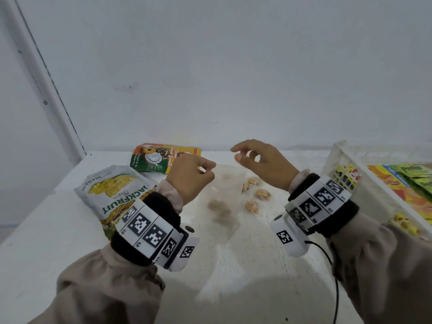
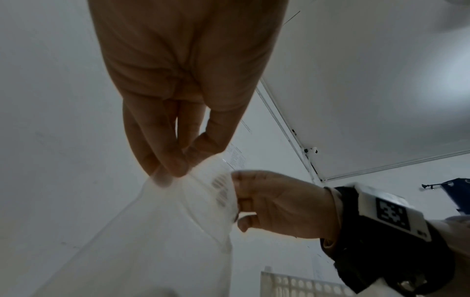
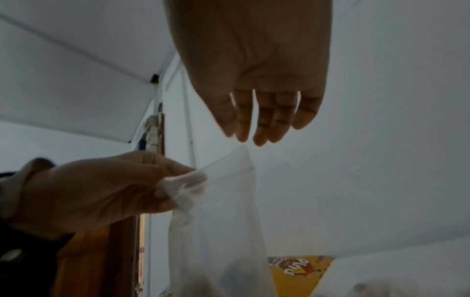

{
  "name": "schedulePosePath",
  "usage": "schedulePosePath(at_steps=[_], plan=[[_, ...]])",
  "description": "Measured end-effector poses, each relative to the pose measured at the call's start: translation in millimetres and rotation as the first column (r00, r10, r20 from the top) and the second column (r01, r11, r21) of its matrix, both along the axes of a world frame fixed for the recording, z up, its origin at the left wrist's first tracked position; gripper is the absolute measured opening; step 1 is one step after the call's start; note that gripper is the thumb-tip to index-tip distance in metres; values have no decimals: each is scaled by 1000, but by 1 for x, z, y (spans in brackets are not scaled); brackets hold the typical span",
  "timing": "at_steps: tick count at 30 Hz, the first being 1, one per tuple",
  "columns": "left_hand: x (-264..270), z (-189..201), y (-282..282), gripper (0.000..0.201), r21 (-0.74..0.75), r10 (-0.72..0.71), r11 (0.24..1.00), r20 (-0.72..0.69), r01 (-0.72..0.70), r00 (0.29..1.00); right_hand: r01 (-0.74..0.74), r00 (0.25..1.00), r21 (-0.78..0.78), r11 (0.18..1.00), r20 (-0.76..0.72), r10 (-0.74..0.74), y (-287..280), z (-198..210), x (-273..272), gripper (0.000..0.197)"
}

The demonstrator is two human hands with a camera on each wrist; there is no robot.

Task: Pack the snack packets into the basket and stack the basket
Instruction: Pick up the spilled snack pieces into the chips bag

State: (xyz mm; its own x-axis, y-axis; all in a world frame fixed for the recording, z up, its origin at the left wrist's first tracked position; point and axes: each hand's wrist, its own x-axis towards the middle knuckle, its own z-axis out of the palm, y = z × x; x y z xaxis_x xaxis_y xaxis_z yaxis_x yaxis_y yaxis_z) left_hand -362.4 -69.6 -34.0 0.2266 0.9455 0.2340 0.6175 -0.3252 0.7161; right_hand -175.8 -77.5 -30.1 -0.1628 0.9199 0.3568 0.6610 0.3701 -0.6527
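Note:
A clear plastic bag with brown snack bits at its bottom hangs over the white table. My left hand pinches its top left corner; the left wrist view shows the fingertips closed on the bunched film. My right hand hovers at the bag's other top corner with loosely curled fingers, and no grip shows. A white basket stands at the right with colourful packets inside.
A white jackfruit chips packet lies at the left, under my left wrist. A green and orange biscuit packet lies behind it by the wall. Several small wrapped cookies lie behind the bag.

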Motion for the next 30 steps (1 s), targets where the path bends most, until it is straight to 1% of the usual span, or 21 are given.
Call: schedulePosePath(at_steps=[1,2,3,5,6,8,10,11,13,14,16,17,20,21,22,23,24,25,26,29,30], plan=[[-1,0,0,26,0,6,1000,-6,-6,1000,46,999,-7,999,-19,-46,5,-3,5,15],[-1,0,0,26,0,11,1000,-10,-11,1000,85,996,-37,996,17,-84,10,-7,11,13],[-1,-1,0,26,0,14,1000,-13,-14,1000,109,991,-97,989,94,-100,15,-12,16,15],[-2,-1,-1,26,3,15,1000,-27,-14,1000,131,957,-278,952,287,-48,23,-28,22,24],[-2,-1,-1,26,4,16,1000,-33,-15,999,147,928,-361,921,373,-2,26,-38,23,31],[-2,-2,-1,26,4,12,1000,-32,-12,999,226,852,-463,857,520,56,30,-54,21,46],[-1,-2,-1,25,6,4,1000,-25,-4,1000,304,772,-510,804,627,106,30,-62,16,57],[-1,-3,-2,25,9,0,1000,-25,0,1000,328,734,-514,793,667,130,29,-63,13,60],[-1,-2,-1,25,11,-5,1000,-27,6,1000,340,668,-488,804,727,158,28,-64,8,61],[-1,-2,-1,25,7,-6,1000,-28,6,1000,327,657,-478,816,735,168,29,-64,6,60],[-1,-1,-2,25,0,-5,1000,-34,5,999,307,670,-478,823,723,170,29,-67,4,52],[-1,-1,-2,25,-1,-4,1000,-39,4,999,296,700,-484,823,697,158,31,-68,4,46],[0,-1,-5,25,-2,-7,1000,-36,7,999,238,855,-456,857,517,38,33,-61,11,19],[1,0,-6,25,-1,-7,1000,-34,7,999,234,908,-443,865,418,-32,33,-56,14,17],[1,0,-6,25,-1,-5,1000,-33,5,999,240,946,-436,867,304,-110,35,-50,19,24],[1,0,-7,25,-1,-4,1000,-33,4,999,262,960,-433,862,210,-186,37,-46,24,32],[2,1,-8,25,-2,-3,1000,-35,3,999,293,955,-431,853,181,-236,39,-44,30,38],[2,1,-8,25,-2,-5,1000,-37,5,999,319,945,-432,843,209,-250,39,-42,36,41],[2,1,-9,25,-3,-7,1000,-39,7,999,344,930,-428,836,280,-240,40,-43,40,39],[4,0,-10,26,-12,-12,1000,-22,11,1000,388,859,-422,820,487,-156,44,-51,49,26],[5,0,-10,26,-12,-13,1000,-20,12,1000,412,829,-428,805,542,-137,46,-55,50,28]])
